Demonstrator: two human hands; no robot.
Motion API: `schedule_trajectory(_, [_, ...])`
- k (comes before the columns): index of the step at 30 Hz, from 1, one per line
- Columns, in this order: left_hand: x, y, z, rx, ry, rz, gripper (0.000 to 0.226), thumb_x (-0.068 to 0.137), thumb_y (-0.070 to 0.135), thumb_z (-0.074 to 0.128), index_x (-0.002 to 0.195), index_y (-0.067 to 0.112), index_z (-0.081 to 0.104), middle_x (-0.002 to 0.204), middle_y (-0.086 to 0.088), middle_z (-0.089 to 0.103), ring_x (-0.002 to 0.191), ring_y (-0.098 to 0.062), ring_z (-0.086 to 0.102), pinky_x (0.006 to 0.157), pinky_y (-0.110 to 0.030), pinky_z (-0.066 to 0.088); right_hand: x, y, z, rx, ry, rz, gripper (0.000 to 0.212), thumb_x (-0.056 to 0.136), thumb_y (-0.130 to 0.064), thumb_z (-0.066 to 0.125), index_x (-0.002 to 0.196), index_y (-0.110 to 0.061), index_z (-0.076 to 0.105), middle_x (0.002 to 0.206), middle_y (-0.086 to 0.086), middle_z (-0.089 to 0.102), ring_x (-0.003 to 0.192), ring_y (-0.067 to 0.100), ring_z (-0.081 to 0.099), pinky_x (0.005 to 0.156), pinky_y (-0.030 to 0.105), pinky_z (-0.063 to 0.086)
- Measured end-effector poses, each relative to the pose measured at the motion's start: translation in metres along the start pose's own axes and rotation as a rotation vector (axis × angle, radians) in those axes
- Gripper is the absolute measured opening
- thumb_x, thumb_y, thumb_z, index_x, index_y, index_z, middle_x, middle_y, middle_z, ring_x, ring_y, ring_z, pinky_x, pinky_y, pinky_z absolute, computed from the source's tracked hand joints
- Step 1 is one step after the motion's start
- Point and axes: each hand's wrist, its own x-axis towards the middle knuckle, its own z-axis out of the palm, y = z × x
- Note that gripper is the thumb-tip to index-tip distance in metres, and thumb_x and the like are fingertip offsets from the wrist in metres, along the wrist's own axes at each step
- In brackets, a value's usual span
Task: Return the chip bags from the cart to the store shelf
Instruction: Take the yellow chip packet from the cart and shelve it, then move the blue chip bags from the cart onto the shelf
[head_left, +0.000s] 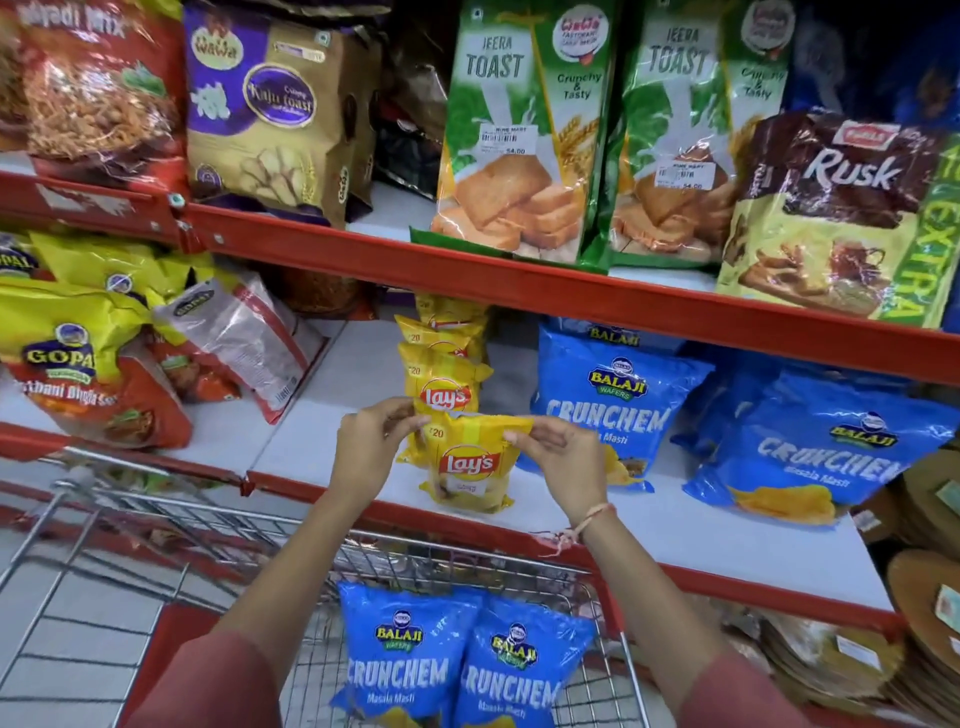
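A yellow Lay's chip bag (470, 462) stands upright at the front edge of the middle shelf (311, 447), at the head of a row of yellow Lay's bags (441, 374). My left hand (371, 447) pinches its top left corner. My right hand (563, 457) pinches its top right corner. Two blue Balaji Crunchem bags (405, 654) (519, 675) lie side by side in the wire cart (218, 525) below my arms.
Blue Balaji Crunchem bags (618, 405) (810, 447) stand on the same shelf to the right of the Lay's row. Yellow Gopal snack bags (67, 358) fill the left. The upper shelf holds Jeera Toast packs (514, 135) and a Rusk pack (841, 208). Round flat packs (924, 499) are stacked at far right.
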Motion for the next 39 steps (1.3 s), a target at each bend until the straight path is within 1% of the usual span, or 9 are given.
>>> schedule_trajectory(5, [-0.045, -0.017, -0.006, -0.143, 0.13, -0.111, 0.027, 0.08, 0.02, 0.068, 0.107, 0.02, 0.063, 0.107, 0.002, 0.07, 0.1, -0.005, 0.063, 0.085, -0.02, 0.05, -0.026, 0.034, 0.007, -0.05, 0.088, 0.041, 0.047, 0.074, -0.016, 0.077, 0.116, -0.01, 0.058, 0.111, 0.003, 0.066, 0.103, 0.01, 0.062, 0.082, 0.007, 0.049])
schedule_trajectory(10, [-0.115, -0.063, 0.001, -0.029, 0.142, -0.201, 0.024, 0.079, 0.014, 0.069, 0.102, 0.017, 0.065, 0.099, 0.001, 0.071, 0.085, -0.007, 0.064, 0.07, -0.011, 0.047, -0.082, 0.079, 0.022, -0.178, 0.194, 0.027, 0.029, 0.078, -0.021, 0.074, 0.104, -0.019, 0.06, 0.103, -0.001, 0.066, 0.095, 0.007, 0.063, 0.082, 0.031, 0.056])
schedule_trajectory(13, [-0.14, -0.098, 0.01, 0.074, 0.0, -0.308, 0.022, 0.078, 0.007, 0.07, 0.099, 0.013, 0.067, 0.097, -0.005, 0.072, 0.08, -0.014, 0.065, 0.068, -0.008, 0.042, -0.101, 0.115, 0.036, -0.288, -0.051, 0.156, 0.021, 0.079, -0.022, 0.073, 0.099, -0.022, 0.064, 0.1, 0.0, 0.069, 0.088, 0.006, 0.064, 0.081, 0.04, 0.057])
schedule_trajectory(18, [-0.143, -0.145, 0.03, 0.38, -0.439, -0.403, 0.043, 0.082, 0.01, 0.066, 0.122, 0.004, 0.052, 0.123, -0.024, 0.058, 0.108, -0.037, 0.056, 0.085, -0.039, 0.046, -0.094, 0.159, 0.054, -0.646, -0.44, 0.36, 0.045, 0.088, -0.025, 0.064, 0.129, -0.015, 0.049, 0.119, 0.016, 0.063, 0.094, 0.027, 0.061, 0.077, 0.034, 0.047])
schedule_trajectory(24, [-0.135, -0.175, 0.042, 0.917, -0.725, -0.152, 0.065, 0.088, 0.005, 0.053, 0.141, 0.023, 0.019, 0.151, -0.002, 0.025, 0.139, -0.022, 0.021, 0.116, -0.047, 0.02, -0.09, 0.18, 0.077, -0.781, -0.559, 0.434, 0.037, 0.088, -0.017, 0.062, 0.124, -0.013, 0.056, 0.121, 0.016, 0.064, 0.11, 0.028, 0.059, 0.093, 0.036, 0.048])
schedule_trajectory(28, [-0.145, -0.181, 0.04, 0.928, -0.791, -0.18, 0.044, 0.087, 0.023, 0.058, 0.128, 0.028, 0.044, 0.14, -0.003, 0.041, 0.129, -0.023, 0.036, 0.113, -0.041, 0.027, -0.107, 0.18, 0.076, -0.713, -0.493, 0.447, 0.017, 0.085, -0.015, 0.065, 0.1, -0.011, 0.071, 0.103, 0.013, 0.073, 0.096, 0.023, 0.065, 0.089, 0.03, 0.051])
schedule_trajectory(32, [-0.168, -0.172, 0.015, 0.638, -0.622, -0.424, 0.022, 0.085, 0.022, 0.062, 0.106, 0.023, 0.065, 0.102, -0.011, 0.069, 0.095, -0.027, 0.062, 0.079, -0.035, 0.049, -0.129, 0.166, 0.067, -0.649, -0.523, 0.345, 0.014, 0.086, -0.016, 0.065, 0.096, -0.011, 0.072, 0.094, 0.009, 0.076, 0.078, 0.011, 0.065, 0.08, 0.018, 0.051])
schedule_trajectory(36, [-0.182, -0.143, -0.016, 0.394, -0.42, -0.325, 0.011, 0.077, 0.009, 0.071, 0.08, 0.019, 0.073, 0.078, -0.008, 0.076, 0.074, -0.025, 0.068, 0.058, -0.027, 0.049, -0.15, 0.142, 0.048, -0.558, -0.492, 0.232, 0.011, 0.083, -0.016, 0.069, 0.091, -0.012, 0.074, 0.086, 0.008, 0.077, 0.057, -0.012, 0.053, 0.062, -0.002, 0.038])
schedule_trajectory(39, [-0.183, -0.108, -0.036, 0.3, -0.336, -0.231, 0.025, 0.076, 0.003, 0.071, 0.076, 0.028, 0.072, 0.073, 0.011, 0.074, 0.066, -0.003, 0.063, 0.053, -0.003, 0.041, -0.157, 0.116, 0.026, -0.497, -0.404, 0.141, 0.008, 0.081, -0.018, 0.071, 0.088, -0.015, 0.075, 0.082, 0.004, 0.077, 0.064, -0.018, 0.057, 0.063, -0.002, 0.042])
